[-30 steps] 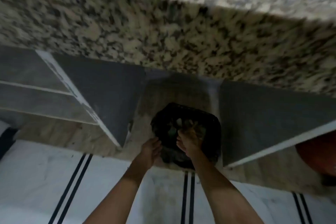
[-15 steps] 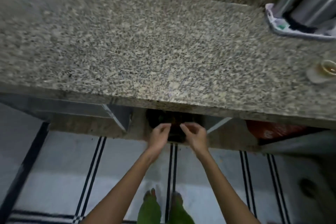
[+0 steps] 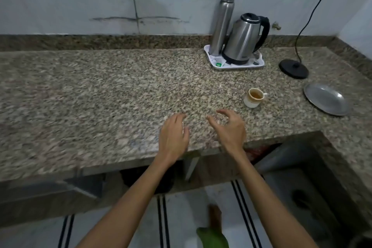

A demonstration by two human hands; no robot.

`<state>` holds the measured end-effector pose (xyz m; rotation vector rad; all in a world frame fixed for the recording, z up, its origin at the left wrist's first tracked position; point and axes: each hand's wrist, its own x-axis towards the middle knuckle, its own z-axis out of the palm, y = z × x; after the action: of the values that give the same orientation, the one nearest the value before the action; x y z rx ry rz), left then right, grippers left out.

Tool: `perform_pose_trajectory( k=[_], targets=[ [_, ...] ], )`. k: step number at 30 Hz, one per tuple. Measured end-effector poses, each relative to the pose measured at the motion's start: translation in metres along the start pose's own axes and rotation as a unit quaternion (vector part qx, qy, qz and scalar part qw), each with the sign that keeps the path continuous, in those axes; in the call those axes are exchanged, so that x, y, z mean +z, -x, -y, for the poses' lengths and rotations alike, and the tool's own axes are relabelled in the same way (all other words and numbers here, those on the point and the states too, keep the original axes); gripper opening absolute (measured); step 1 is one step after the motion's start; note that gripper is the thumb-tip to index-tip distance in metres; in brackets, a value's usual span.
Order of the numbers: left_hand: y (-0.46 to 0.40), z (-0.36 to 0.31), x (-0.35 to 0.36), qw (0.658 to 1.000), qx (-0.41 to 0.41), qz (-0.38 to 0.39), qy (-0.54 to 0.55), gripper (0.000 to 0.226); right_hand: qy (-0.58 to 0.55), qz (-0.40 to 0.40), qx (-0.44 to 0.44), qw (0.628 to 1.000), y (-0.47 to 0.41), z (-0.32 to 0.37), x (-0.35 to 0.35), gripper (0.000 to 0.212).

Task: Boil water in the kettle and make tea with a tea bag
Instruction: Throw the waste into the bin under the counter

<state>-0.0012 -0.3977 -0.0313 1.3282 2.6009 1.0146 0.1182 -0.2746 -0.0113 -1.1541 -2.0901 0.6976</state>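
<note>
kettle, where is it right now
In the head view the kettle stands on the white tray at the back right of the counter, beside the steel bottle, off its black base further right.

A speckled granite table (image 3: pixel 100 90) carries a white tray (image 3: pixel 259 65) at its back edge, a black kettle base (image 3: pixel 293 69) with its cord to the right, a steel plate (image 3: pixel 326 101) nearer, and a cup of tea (image 3: pixel 253 98) between tray and plate.
</note>
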Motion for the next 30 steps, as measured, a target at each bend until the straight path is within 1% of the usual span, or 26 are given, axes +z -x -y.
perform_pose_trajectory(
  k=[3,6,9,12,15,17,20,25,27,30],
  targets=[
    [-0.041,-0.028,0.048,1.0,-0.002,0.005,-0.004,0.04,0.008,-0.049,-0.003,0.999,-0.057,-0.038,-0.018,0.048],
    [-0.079,-0.056,0.096,1.0,-0.019,0.022,-0.007,0.039,0.025,-0.078,-0.003,0.997,-0.107,-0.078,-0.032,0.061],
    [-0.106,-0.081,0.141,0.998,-0.043,0.047,-0.028,0.042,0.06,-0.042,0.021,0.997,-0.147,-0.12,-0.044,0.081],
    [-0.123,-0.098,0.172,0.995,-0.06,0.075,-0.041,0.045,0.077,0.002,0.021,0.997,-0.174,-0.151,-0.049,0.089],
    [-0.131,-0.107,0.19,0.992,-0.065,0.088,-0.06,0.044,0.089,0.042,0.023,0.995,-0.187,-0.172,-0.046,0.09],
    [-0.135,-0.111,0.197,0.992,-0.057,0.087,-0.072,0.045,0.089,0.059,0.025,0.994,-0.193,-0.18,-0.042,0.091],
    [-0.138,-0.114,0.204,0.989,-0.048,0.104,-0.096,0.045,0.104,0.072,0.037,0.991,-0.2,-0.188,-0.035,0.091],
    [-0.143,-0.113,0.207,0.988,-0.046,0.114,-0.094,0.045,0.093,0.04,0.045,0.994,-0.203,-0.19,-0.033,0.078],
    [-0.149,-0.117,0.211,0.989,-0.033,0.114,-0.087,0.044,0.097,0.037,0.045,0.994,-0.205,-0.19,-0.034,0.077],
    [-0.164,-0.128,0.22,0.99,-0.002,0.125,-0.069,0.042,0.087,0.026,0.069,0.993,-0.209,-0.19,-0.04,0.072]
  ],
)
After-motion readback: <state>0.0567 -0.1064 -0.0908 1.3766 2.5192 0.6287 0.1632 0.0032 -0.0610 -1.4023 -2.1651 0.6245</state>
